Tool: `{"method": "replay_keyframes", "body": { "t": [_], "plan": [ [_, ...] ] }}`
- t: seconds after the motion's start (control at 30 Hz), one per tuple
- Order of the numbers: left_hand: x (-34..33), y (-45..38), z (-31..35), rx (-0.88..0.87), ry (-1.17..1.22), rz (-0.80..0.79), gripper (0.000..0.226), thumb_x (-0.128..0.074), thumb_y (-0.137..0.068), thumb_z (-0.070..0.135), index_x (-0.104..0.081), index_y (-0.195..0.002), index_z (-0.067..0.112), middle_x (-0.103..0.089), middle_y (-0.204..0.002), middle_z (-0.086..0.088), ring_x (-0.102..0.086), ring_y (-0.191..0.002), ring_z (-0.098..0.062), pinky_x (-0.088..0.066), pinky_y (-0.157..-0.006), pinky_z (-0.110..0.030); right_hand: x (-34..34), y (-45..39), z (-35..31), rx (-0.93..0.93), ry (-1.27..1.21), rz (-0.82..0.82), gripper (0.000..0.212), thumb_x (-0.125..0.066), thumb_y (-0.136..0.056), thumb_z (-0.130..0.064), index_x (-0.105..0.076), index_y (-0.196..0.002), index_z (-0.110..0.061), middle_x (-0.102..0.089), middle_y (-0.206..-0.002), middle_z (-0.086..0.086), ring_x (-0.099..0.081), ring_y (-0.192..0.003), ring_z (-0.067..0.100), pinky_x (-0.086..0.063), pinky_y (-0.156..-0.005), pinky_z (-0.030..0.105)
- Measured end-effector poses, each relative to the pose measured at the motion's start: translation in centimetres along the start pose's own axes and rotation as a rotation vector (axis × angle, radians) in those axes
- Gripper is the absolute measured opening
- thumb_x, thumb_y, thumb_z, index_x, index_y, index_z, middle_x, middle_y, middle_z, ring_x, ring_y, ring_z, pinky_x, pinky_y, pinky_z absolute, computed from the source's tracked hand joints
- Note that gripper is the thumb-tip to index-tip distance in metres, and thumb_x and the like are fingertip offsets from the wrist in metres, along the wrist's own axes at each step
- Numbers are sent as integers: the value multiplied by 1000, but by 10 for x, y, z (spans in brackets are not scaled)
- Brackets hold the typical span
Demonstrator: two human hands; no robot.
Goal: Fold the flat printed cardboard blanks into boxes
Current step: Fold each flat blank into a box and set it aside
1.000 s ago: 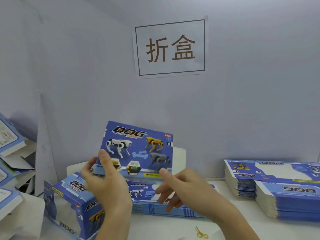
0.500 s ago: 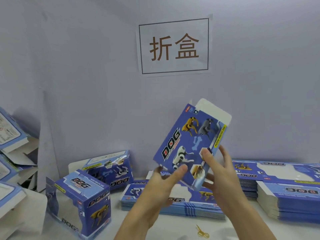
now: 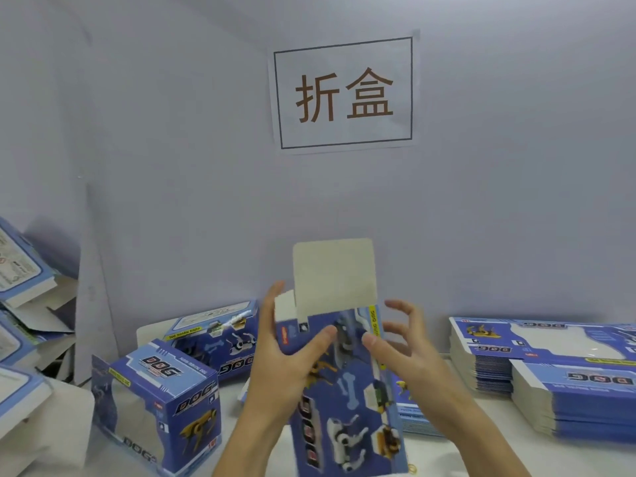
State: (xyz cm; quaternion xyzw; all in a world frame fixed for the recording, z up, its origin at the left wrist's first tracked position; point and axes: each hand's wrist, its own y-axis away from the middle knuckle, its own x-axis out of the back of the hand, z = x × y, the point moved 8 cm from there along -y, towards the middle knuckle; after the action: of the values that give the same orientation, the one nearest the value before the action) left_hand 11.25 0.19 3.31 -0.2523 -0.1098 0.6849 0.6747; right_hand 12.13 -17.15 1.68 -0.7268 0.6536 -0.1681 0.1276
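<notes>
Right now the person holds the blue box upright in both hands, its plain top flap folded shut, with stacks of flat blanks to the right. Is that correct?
Not quite. The head view shows the top flap standing open, not folded shut. The rest holds: both hands, left hand and right hand, hold the blue box upright, with stacks of flat blanks to the right.

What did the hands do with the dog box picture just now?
The held blank was turned from lying sideways to standing upright, its plain flap now pointing up. The left hand grips its left edge; the right hand has moved to the right edge. The folded boxes and the stacks of flat blanks stayed put.
</notes>
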Motion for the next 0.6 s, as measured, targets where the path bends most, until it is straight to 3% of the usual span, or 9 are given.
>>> {"method": "replay_keyframes", "body": {
  "t": [0.1, 0.2, 0.27, 0.3, 0.37, 0.43, 0.53, 0.6],
  "plan": [
    [-11, 2, -5, -15, -16, -12, 74, -86, -57, 34, -52, -120, 54, -62, -127, -11, -74, -86, -33, -62, -60, -44, 0, -1, -3, 74, 13, 89, 68, -70, -72, -53, -32, -128, -58, -59, -119, -5, -73, -96, 17, -62, -78, 45],
    [-14, 3, -6, -39, 29, 16, 71, -82, -65, 35, -50, -124, 55, -66, -121, -10, -75, -76, -32, -61, -54, -41, -2, 0, -3, 124, -2, 104, 76, -69, -71, -58, -27, -133, -69, -59, -128, -6, -67, -112, 22, -57, -90, 53],
    [-10, 3, -3, -78, -6, 58, 75, -80, -66, 38, -42, -127, 59, -72, -109, 1, -74, -70, -30, -60, -51, -41, -5, 0, 0, 146, -34, 65, 79, -72, -75, -57, -25, -138, -68, -59, -132, -11, -59, -124, 21, -53, -97, 54],
    [-7, 3, -2, -94, -51, 95, 78, -80, -64, 42, -38, -128, 57, -72, -107, 7, -75, -76, -28, -62, -56, -42, -7, 0, 0, 156, -58, 37, 78, -74, -78, -54, -27, -139, -66, -60, -132, -13, -60, -124, 21, -54, -96, 53],
    [-3, 3, 0, -114, -129, 130, 77, -79, -61, 48, -40, -127, 47, -71, -107, 15, -75, -89, -23, -63, -64, -43, -9, -1, 2, 158, -99, -8, 70, -74, -81, -46, -35, -137, -60, -64, -127, -13, -66, -116, 21, -60, -84, 45],
    [-2, 3, -3, -116, -156, 112, 67, -80, -63, 47, -49, -122, 38, -70, -104, 17, -75, -84, -24, -62, -58, -43, -8, -1, 6, 124, -123, -16, 59, -71, -82, -36, -46, -132, -54, -67, -122, -8, -70, -108, 21, -61, -75, 38],
    [2, 3, -8, -101, -231, 104, 53, -79, -63, 49, -58, -109, 31, -72, -94, 4, -74, -70, -24, -60, -53, -38, -6, -1, 16, 63, -147, -25, 37, -68, -82, -33, -59, -117, -42, -72, -112, 3, -73, -98, 25, -60, -72, 33],
    [3, 3, -10, -91, -334, 88, 49, -75, -64, 56, -60, -98, 24, -69, -88, -7, -71, -69, -27, -59, -60, -38, -8, -1, 25, 6, -183, -31, 26, -60, -85, -42, -61, -111, -36, -72, -110, 8, -72, -100, 28, -60, -78, 39]
  ]
}}
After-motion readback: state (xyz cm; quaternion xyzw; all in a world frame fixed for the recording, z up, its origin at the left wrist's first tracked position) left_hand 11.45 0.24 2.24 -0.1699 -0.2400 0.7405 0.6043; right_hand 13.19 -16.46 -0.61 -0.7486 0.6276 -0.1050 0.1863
